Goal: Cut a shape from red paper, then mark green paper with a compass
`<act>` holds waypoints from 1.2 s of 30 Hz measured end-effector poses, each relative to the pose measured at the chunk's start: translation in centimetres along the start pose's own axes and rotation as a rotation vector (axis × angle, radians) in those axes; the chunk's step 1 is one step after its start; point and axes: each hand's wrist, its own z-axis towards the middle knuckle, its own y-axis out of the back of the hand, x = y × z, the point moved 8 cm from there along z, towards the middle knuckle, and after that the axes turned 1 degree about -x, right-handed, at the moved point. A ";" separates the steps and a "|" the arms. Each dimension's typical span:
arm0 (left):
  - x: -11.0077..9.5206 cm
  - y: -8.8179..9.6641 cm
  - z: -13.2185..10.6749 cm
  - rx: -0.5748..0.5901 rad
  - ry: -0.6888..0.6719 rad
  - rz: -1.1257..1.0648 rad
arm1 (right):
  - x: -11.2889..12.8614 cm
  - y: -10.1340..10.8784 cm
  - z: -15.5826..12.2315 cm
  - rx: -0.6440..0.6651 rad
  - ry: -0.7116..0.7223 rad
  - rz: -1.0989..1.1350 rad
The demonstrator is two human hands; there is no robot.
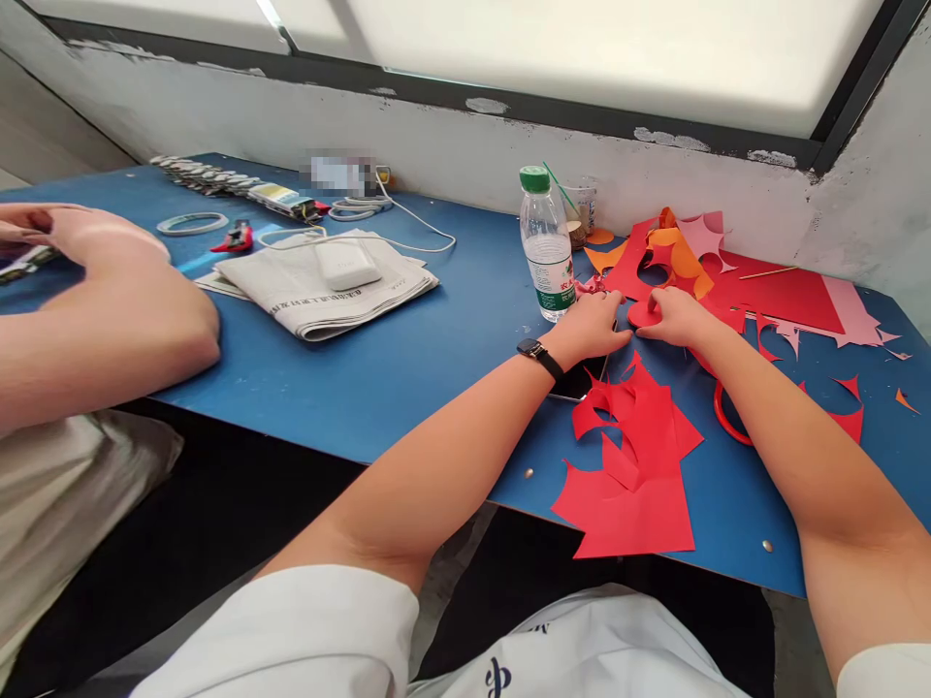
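Both my hands meet over a small red paper piece (643, 314) on the blue table (407, 359). My left hand (591, 326), with a dark watch on its wrist, pinches the piece from the left. On the right side of the piece, my right hand (678, 316) has its fingers closed on it. A dark phone (580, 380) lies under my left wrist. Cut red paper scraps (634, 475) lie near the front edge, and red scissors (727, 419) sit partly hidden beneath my right forearm.
A green-capped water bottle (547, 247) stands just left of my hands. Red, orange and pink paper sheets (734, 276) pile behind. A folded newspaper with a white power bank (347, 264) lies mid-table. Another person's hand (94, 254) and forearm rest at the far left.
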 end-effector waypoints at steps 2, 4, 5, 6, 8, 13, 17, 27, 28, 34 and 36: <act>-0.1 -0.1 -0.1 0.021 -0.008 0.041 | 0.7 -0.5 0.0 0.008 0.042 -0.011; -0.1 -0.1 -0.2 0.033 -0.010 0.066 | 1.2 -0.8 -0.1 0.011 0.075 -0.015; -0.1 0.0 -0.2 0.035 -0.009 0.073 | 1.4 -1.0 -0.2 0.010 0.085 -0.014; -0.2 0.0 -0.2 0.036 -0.006 0.077 | 1.5 -1.0 -0.3 0.008 0.091 -0.012; -0.2 0.1 -0.3 0.035 -0.002 0.077 | 1.6 -1.0 -0.4 0.003 0.094 0.000; -0.6 0.5 -0.4 0.026 -0.007 0.061 | 1.6 1.8 -1.1 -0.026 0.028 0.072; -1.3 0.8 -0.5 0.023 -0.042 0.038 | 0.3 9.1 -3.4 -0.224 -0.062 0.249; -4.3 0.7 -1.1 0.089 -0.177 0.037 | -6.5 6.3 -14.7 0.083 -0.414 0.004; -4.6 0.6 -1.1 0.103 -0.191 0.037 | -6.8 5.3 -15.7 0.070 -0.402 -0.010; -4.9 -0.2 -1.2 0.160 -0.235 0.037 | -7.1 2.9 -19.7 -0.071 -0.381 0.009; -4.7 -0.2 -1.1 0.150 -0.234 0.048 | -7.2 2.9 -20.4 -0.110 -0.396 0.026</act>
